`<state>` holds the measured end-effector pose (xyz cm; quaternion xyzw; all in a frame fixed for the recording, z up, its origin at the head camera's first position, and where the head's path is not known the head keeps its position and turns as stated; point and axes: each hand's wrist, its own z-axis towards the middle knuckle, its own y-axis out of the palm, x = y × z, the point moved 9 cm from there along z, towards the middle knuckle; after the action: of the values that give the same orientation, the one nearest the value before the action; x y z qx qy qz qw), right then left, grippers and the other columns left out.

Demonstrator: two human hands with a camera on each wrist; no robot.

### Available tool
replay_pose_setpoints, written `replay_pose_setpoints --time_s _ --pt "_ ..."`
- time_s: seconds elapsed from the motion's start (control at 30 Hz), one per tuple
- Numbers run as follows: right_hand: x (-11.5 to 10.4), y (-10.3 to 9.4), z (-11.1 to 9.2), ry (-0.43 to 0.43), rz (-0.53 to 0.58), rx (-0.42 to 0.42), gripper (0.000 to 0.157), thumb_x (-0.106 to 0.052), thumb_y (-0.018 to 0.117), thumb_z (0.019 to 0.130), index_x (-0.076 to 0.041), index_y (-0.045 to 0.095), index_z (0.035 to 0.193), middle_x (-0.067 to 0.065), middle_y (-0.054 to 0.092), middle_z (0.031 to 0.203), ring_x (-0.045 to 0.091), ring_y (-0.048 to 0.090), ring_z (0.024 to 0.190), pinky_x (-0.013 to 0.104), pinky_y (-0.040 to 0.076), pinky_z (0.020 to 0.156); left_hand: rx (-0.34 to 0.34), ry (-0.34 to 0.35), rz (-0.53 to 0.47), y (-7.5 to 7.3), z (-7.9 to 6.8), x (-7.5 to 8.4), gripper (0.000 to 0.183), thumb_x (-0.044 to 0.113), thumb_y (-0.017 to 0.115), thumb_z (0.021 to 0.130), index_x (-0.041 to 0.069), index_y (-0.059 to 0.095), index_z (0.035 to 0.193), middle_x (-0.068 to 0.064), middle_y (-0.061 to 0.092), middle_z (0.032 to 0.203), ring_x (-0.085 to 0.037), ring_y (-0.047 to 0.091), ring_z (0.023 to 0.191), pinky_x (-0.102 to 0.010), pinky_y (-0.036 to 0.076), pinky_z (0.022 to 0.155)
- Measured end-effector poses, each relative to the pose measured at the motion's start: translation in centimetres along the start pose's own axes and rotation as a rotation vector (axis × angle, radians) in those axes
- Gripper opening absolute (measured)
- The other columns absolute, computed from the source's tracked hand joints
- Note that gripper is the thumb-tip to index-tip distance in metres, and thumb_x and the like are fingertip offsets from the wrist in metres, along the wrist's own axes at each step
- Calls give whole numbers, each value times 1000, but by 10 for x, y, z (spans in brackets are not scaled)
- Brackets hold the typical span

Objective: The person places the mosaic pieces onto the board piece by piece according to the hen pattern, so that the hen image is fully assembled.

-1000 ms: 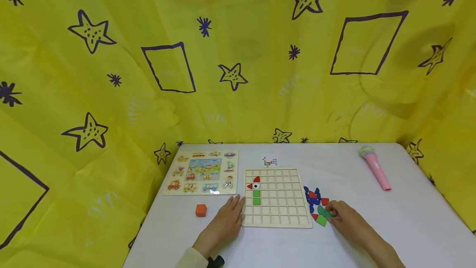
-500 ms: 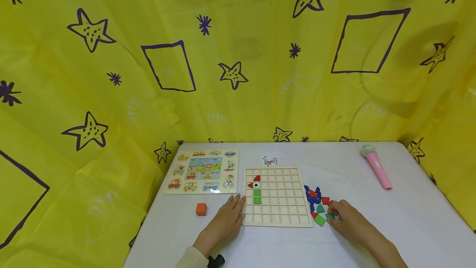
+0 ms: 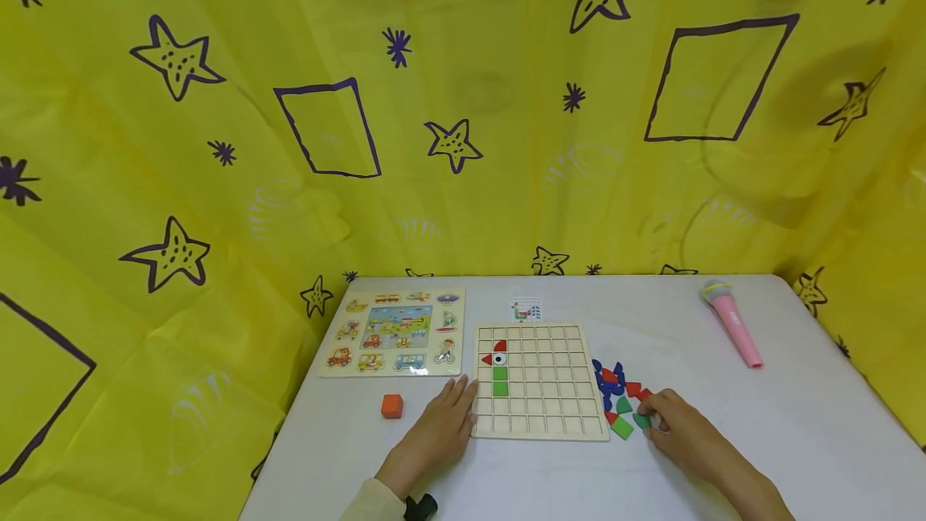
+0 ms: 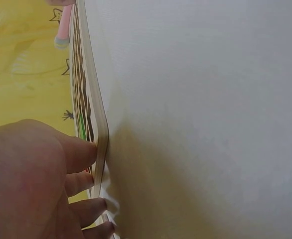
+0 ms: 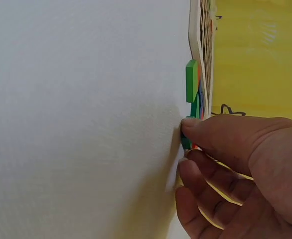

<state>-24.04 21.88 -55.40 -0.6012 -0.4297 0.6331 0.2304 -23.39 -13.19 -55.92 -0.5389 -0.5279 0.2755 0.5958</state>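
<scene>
A pale wooden grid board (image 3: 550,415) lies on the white table, with a red quarter-round, a red triangle, an eye tile (image 3: 499,358) and two light green squares (image 3: 500,381) in its left cells. My left hand (image 3: 443,422) rests against the board's left edge, fingers extended, its thumb at the corner in the left wrist view. Right of the board, my right hand (image 3: 673,424) pinches a dark green rounded piece (image 3: 641,420) between thumb and index finger, low at the tabletop. Close by lie another green piece (image 3: 624,405), a light green square (image 3: 621,428) and several red and blue pieces (image 3: 611,383).
A small pattern card (image 3: 525,309) lies behind the board. A vehicle picture puzzle (image 3: 333,370) lies at the back left, an orange cube (image 3: 391,406) in front of it. A pink toy microphone (image 3: 734,328) lies at the back right. A yellow curtain (image 3: 506,207) hangs behind.
The two overlapping green pieces have come apart under my right hand, and a second red piece now shows beside its fingers. My left hand has stayed at the board's edge.
</scene>
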Motion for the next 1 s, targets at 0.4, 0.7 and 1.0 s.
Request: replay_pose_setpoints --time_s 0.4,0.7,1.0 --pt "-5 2 6 17 -10 -3 23 -2 73 93 -2 70 115 4 61 105 20 58 94 42 60 86 -4 -1 1 1 1 -1 59 30 50 111 11 35 165 -13 31 173 -38 28 159 -56 34 125" --pt "-23 1 14 5 -12 17 26 -4 73 93 4 71 118 8 62 108 20 59 94 44 60 87 -6 1 2 0 2 1 58 31 49 112 11 35 165 -13 31 173 -39 28 159 -57 34 125" --pt "-67 17 32 -82 49 38 19 -3 75 92 -4 71 110 3 61 105 14 55 86 26 52 72 -3 -4 4 1 2 0 59 30 49 112 11 35 165 -13 31 173 -38 28 159 -56 34 126"
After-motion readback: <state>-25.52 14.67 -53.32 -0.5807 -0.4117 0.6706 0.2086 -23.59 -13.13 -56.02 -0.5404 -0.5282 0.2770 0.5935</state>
